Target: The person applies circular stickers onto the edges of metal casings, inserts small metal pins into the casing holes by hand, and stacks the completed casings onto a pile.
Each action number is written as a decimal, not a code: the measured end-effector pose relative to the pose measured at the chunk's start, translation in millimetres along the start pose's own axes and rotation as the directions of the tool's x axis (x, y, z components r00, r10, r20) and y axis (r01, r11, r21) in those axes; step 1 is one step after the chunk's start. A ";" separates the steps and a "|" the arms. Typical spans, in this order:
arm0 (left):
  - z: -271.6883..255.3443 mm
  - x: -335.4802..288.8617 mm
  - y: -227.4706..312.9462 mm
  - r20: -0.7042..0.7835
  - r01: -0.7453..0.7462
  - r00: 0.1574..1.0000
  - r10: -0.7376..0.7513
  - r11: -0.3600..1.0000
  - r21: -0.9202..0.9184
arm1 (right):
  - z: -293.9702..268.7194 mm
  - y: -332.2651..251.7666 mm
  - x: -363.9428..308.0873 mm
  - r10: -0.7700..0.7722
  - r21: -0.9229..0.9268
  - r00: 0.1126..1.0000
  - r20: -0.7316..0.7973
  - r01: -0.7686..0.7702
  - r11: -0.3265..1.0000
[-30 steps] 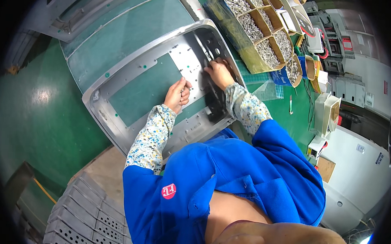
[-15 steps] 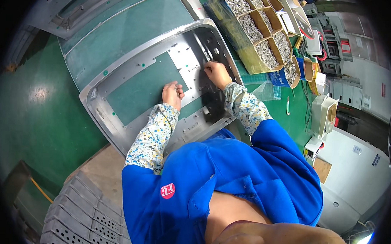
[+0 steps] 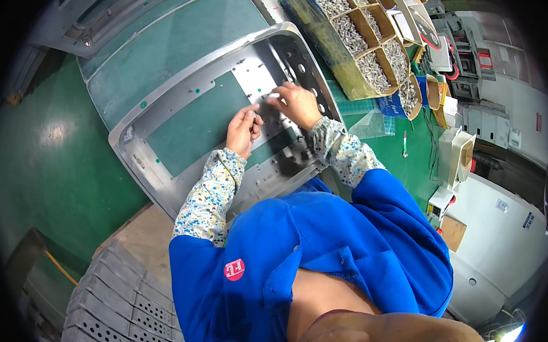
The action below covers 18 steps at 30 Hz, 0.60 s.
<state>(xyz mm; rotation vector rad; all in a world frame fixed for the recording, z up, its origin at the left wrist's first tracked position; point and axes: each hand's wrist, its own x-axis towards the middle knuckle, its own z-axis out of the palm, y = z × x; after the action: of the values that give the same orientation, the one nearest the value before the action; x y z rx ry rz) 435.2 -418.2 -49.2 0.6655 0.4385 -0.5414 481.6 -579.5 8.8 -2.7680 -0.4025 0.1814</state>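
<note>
A shallow grey metal housing (image 3: 186, 100) with rounded corners and a large rectangular opening lies on the green worktop. Several small studs and holes dot its inner face. Over the opening's right part, my left hand (image 3: 244, 132) is closed with curled fingers; what is inside them is too small to tell. Just right of it, my right hand (image 3: 297, 105) pinches a small whitish piece (image 3: 274, 96) above the bare metal strip. That hand is slightly blurred, and the two hands are close but apart.
Cardboard boxes (image 3: 378, 49) divided into compartments hold many small metal fasteners at the upper right. Another metal housing (image 3: 86, 29) lies at the upper left. Perforated grey metal parts (image 3: 121, 304) are stacked at the lower left. A small knife-like tool (image 3: 404, 144) lies on the worktop.
My right hand has moved left from the housing's right side toward my left hand, and a whitish piece now shows at its fingertips. My left hand's thumb and forefinger have stretched up slightly.
</note>
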 end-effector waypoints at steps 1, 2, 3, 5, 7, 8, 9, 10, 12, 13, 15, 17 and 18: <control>5.0 -4.5 2.1 0.085 -0.046 0.995 0.044 0.998 0.031 | -1.3 -4.2 0.4 -0.130 0.271 0.991 -0.016 0.130 0.954; 13.9 -5.7 4.5 0.072 -0.076 0.995 0.075 0.997 0.018 | -3.1 -9.7 -2.0 -0.086 0.515 0.989 0.117 0.014 0.857; 19.5 -8.3 5.3 0.077 -0.064 0.995 0.062 0.998 0.018 | -6.7 -14.8 -5.2 -0.076 0.707 0.965 0.251 -0.129 0.696; 25.2 -11.7 5.8 0.150 -0.094 0.984 0.095 0.995 -0.015 | -13.8 -10.9 -9.3 0.007 0.805 0.911 0.413 -0.369 0.465; 21.6 -6.5 -1.4 0.164 -0.047 0.985 0.045 0.999 0.009 | -14.3 7.9 -14.7 0.109 0.769 0.880 0.462 -0.459 0.445; 15.9 -3.3 -9.0 0.078 -0.027 0.997 0.018 0.993 0.112 | -16.4 14.0 -19.9 0.194 0.714 0.885 0.423 -0.457 0.530; 9.9 -0.7 -16.4 -0.011 0.003 1.000 -0.001 0.978 0.211 | -11.3 28.9 -26.7 0.182 0.420 0.933 0.310 -0.306 0.854; 12.0 -2.2 -20.4 -0.085 0.050 0.996 -0.027 0.959 0.279 | -7.3 38.7 -35.9 0.190 0.301 0.931 0.312 -0.287 0.909; 9.7 -2.9 -27.5 -0.085 0.080 0.995 -0.060 0.963 0.259 | 0.5 49.9 -47.9 0.194 0.172 0.929 0.315 -0.257 0.951; 9.3 -4.3 -30.1 -0.086 0.112 0.992 -0.094 0.963 0.244 | 4.0 51.8 -51.7 0.171 0.073 0.942 0.288 -0.200 0.977; 10.0 -6.8 -35.4 -0.068 0.108 0.993 -0.093 0.958 0.264 | 8.7 57.4 -58.6 0.144 -0.030 0.953 0.266 -0.141 0.990; 9.2 -7.2 -42.0 -0.061 0.080 0.996 -0.065 0.952 0.294 | 9.7 56.3 -60.5 0.125 -0.288 0.948 0.292 -0.037 0.957; 6.5 -7.0 -44.0 -0.034 0.092 0.996 -0.086 0.956 0.279 | 10.2 56.9 -60.7 0.122 -0.289 0.947 0.296 -0.033 0.957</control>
<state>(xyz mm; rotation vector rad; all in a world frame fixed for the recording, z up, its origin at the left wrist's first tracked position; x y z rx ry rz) 404.9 -449.3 -61.0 0.9277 0.4175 -0.6901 436.5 -645.7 -15.8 -3.0435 -0.4235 0.6338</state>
